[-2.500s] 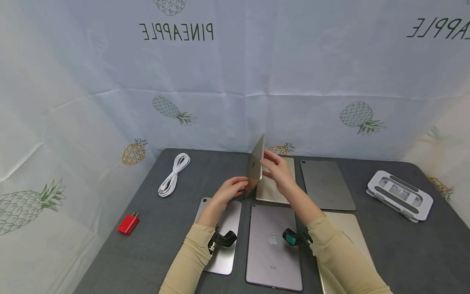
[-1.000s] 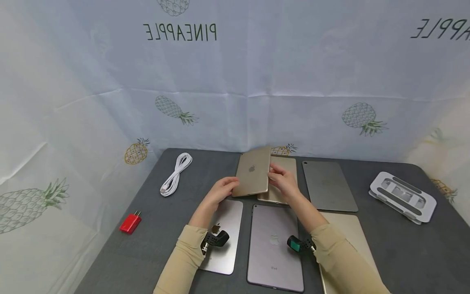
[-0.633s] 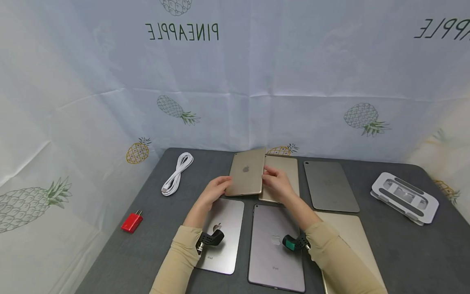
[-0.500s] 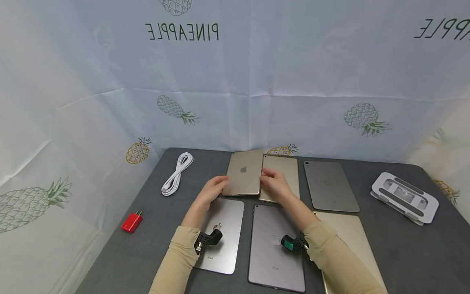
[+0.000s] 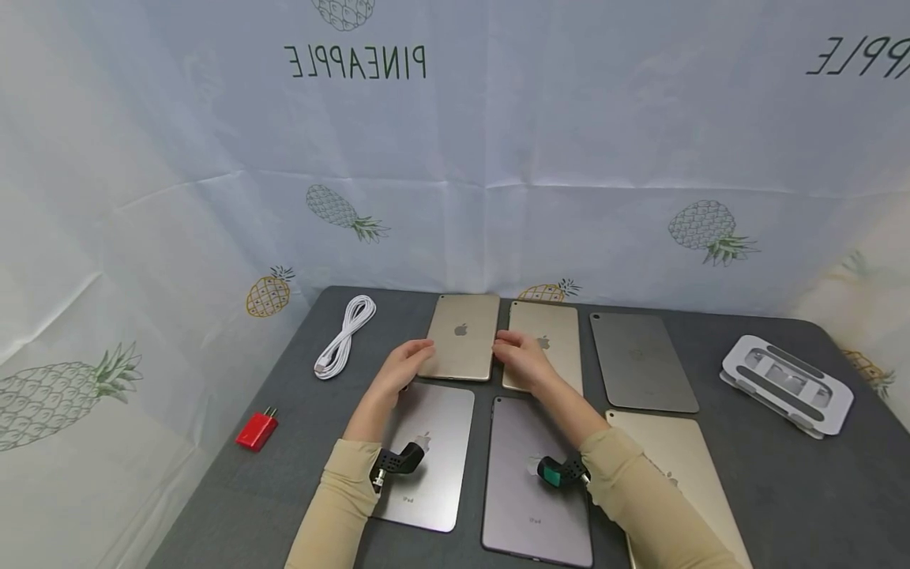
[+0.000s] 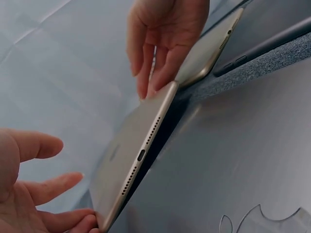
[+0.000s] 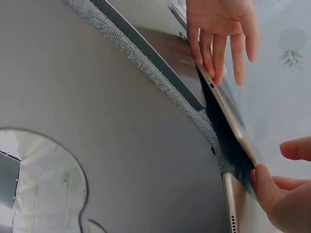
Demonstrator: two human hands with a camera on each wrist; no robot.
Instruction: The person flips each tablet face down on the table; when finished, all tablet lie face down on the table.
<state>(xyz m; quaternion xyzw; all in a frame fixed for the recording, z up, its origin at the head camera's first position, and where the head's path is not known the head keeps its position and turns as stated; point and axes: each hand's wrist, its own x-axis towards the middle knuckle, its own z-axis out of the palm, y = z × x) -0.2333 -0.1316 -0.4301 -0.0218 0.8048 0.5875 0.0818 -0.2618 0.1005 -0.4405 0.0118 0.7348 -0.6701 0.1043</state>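
A gold tablet (image 5: 462, 336), back up with an apple logo, is at the back of the table between both hands. My left hand (image 5: 401, 363) holds its left side near the lower corner; in the left wrist view the lower fingers (image 6: 80, 219) are at that corner and two digits stand apart. At the opposite long side my right hand (image 5: 522, 356) holds the edge with its fingertips. The wrist views show a dark gap under the tablet's near edge (image 7: 228, 109). Close by on the right lies a second gold tablet (image 5: 562, 340), partly hidden by the right hand.
Nearer lie a silver tablet (image 5: 444, 458), a grey-purple one (image 5: 519, 506) and a larger gold one (image 5: 686, 450), partly under the forearms. A dark grey tablet (image 5: 643, 359) and white folded stand (image 5: 785, 383) are at right; a coiled white cable (image 5: 344, 336) and red plug (image 5: 257, 431) at left.
The gold tablet, first held steeply on edge, has tipped down nearly flat and shifted left with both hands, exposing more of the second gold tablet.
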